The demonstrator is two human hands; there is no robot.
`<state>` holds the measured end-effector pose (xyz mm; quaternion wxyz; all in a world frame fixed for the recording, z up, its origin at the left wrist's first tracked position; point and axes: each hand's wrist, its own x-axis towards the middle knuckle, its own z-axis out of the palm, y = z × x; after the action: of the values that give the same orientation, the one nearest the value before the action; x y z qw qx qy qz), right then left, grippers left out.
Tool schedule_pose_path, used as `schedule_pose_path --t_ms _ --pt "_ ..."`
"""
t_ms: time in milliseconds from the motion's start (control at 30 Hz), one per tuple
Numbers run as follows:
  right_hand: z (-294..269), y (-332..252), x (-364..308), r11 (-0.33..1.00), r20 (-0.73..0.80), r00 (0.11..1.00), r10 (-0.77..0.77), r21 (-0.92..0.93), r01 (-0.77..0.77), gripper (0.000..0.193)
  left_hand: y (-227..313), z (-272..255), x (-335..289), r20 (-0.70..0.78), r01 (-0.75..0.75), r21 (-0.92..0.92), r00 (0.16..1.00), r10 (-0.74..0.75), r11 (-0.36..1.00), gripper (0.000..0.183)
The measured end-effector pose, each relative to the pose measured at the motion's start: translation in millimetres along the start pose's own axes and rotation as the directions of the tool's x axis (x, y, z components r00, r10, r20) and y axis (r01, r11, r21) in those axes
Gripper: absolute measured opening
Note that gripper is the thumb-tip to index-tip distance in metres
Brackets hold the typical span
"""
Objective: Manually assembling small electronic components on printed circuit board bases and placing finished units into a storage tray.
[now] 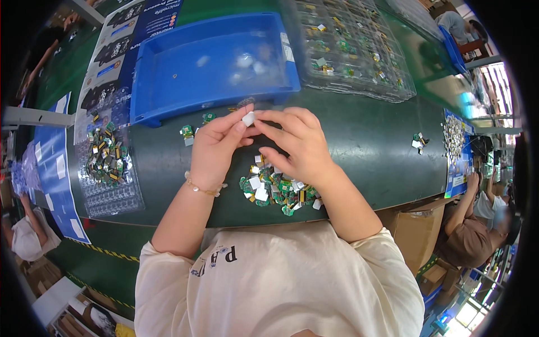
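At frame centre we pinch a small white square piece (248, 118) between our left hand (216, 149) and right hand (297, 143) (fingers curled, fingertips closed), above a heap of small green circuit boards (278, 191) on the dark green table (370, 146).

I see bright, even overhead light with soft, faint shadows. Glare whitens the clear tray (353, 50) far right and the blue bin (213, 62) floor. Daylight blows out the far-right edge. The tabletop (370, 146) edges bow with the fisheye; black corners frame everything.
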<state>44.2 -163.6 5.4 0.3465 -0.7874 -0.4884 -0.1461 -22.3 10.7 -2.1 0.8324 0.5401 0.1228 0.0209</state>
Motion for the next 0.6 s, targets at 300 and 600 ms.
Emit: schedule_pose_path --t_ms 300,600 --pt "-1.9 -1.6 -3.4 0.999 0.001 1.000 0.013 0.046 -0.013 0.041 -6.3 -2.3 0.7 -0.005 -0.071 0.087 0.997 0.072 0.994 0.030" --pt "-5.5 3.2 -1.2 0.877 0.100 0.984 0.144 0.449 -0.174 0.044 -5.7 -1.4 -1.1 0.020 -0.051 0.064 0.999 0.049 0.997 0.028"
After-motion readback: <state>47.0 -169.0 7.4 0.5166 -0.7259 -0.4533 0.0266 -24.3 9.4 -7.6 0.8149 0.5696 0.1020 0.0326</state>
